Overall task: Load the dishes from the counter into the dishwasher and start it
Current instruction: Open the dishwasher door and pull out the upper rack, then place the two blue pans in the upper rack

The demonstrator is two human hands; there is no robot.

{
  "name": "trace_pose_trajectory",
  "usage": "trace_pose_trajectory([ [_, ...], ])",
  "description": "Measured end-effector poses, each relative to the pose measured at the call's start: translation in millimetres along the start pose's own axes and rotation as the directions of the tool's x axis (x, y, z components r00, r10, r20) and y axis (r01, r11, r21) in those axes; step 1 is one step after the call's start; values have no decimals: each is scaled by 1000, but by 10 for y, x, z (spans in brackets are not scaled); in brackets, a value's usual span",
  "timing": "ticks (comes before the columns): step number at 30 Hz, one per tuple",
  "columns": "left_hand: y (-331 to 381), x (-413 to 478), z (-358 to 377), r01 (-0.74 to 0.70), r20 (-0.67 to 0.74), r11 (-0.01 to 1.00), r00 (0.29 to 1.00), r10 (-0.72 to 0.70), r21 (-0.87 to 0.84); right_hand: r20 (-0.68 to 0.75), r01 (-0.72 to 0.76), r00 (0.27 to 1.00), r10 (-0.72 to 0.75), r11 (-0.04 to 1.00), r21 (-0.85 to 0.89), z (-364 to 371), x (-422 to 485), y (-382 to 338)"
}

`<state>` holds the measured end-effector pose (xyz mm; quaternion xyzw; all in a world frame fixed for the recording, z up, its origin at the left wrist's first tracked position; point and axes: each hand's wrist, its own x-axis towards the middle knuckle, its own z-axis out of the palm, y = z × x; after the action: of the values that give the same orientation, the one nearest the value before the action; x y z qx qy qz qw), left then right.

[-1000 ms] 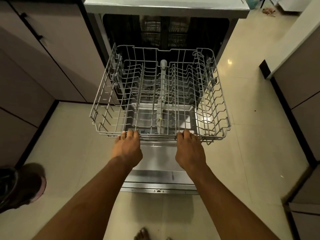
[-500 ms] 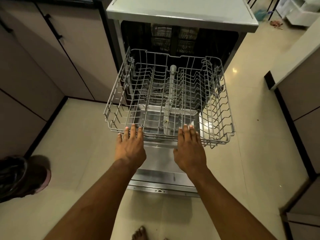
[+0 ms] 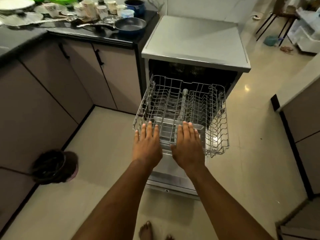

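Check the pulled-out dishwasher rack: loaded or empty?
Empty. Only bare wire tines show in the rack; the dishes sit on the counter.

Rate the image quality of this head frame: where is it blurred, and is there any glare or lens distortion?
Head view: motion blur smears the dishes on the counter and the dark bin at lower left; both hands, left and right, and the rack stay fairly sharp; small glare spots on the floor; wide-angle bending of cabinet edges; dim, warm light.
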<state>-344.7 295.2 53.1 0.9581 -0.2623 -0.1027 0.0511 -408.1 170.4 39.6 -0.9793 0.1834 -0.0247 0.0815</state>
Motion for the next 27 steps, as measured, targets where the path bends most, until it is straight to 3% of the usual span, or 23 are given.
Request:
trace_pose_trajectory([
  [7, -16, -349, -460, 45, -88, 999, 995, -46, -3, -16, -18, 1000, 18, 999, 42, -448, -268, -175],
  [17, -429, -274, -554, 65, -51, 997, 996, -67, -45, 24, -78, 997, 79, 997, -21, -653, -47, -254],
  [27, -1390, 305, -1029, -31, -85, 999, 996, 29, -29, -10, -91, 996, 90, 996, -15, -672, 730, -1353],
])
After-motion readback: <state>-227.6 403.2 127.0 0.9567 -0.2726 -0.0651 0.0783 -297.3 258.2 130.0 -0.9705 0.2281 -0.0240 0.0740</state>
